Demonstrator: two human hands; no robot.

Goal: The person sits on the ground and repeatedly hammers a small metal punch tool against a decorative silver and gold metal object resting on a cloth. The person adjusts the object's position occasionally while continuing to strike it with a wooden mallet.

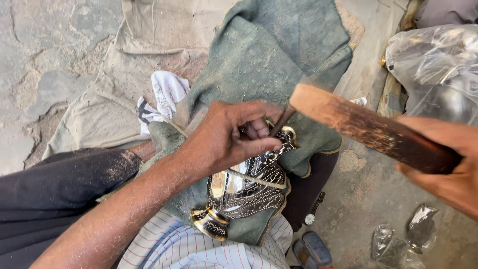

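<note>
The engraved silver-and-gilt metal vase lies on its side on green cloth over the lap; left hand pinches a thin chisel against it; right hand grips a wooden mallet. Likely rigid, thin-walled, slick, dentable; best steadied at neck or foot.

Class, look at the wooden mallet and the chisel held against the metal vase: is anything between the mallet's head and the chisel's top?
Nothing visible. The mallet in the right hand meets the chisel, gripped by the left hand, on the vase.
</note>
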